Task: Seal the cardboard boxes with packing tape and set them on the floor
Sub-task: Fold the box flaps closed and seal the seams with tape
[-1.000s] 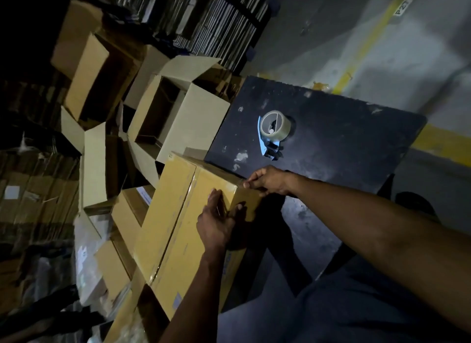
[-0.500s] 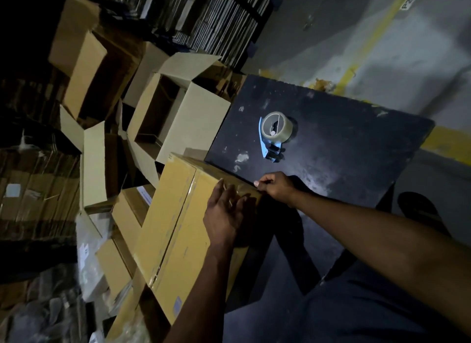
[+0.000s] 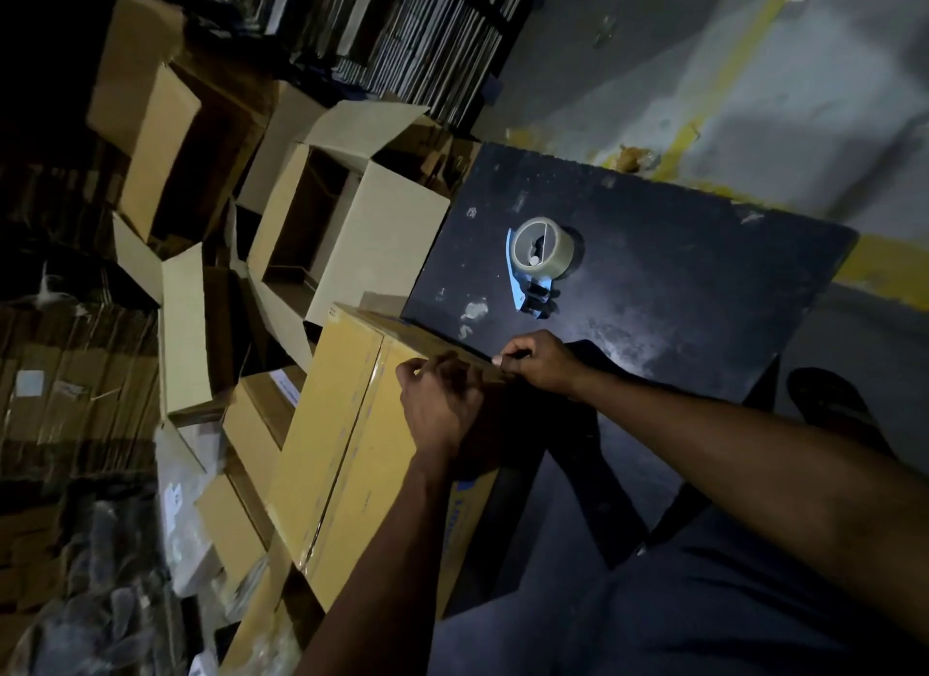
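Our hands on the closed box in the dark

Our left hand [image 3: 442, 404] presses the closed box [image 3: 347, 424], fingers bent; our right hand [image 3: 540, 361] pinches its far edge. The box leans at the black table [image 3: 678, 293], hiding its near side. A tape roll [image 3: 540, 245] sits there; open boxes [image 3: 347, 223] stand behind.

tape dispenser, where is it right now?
Head view: the blue-handled tape dispenser with its clear roll lies untouched on the black tabletop, centre frame, just beyond the closed cardboard box that both hands press.
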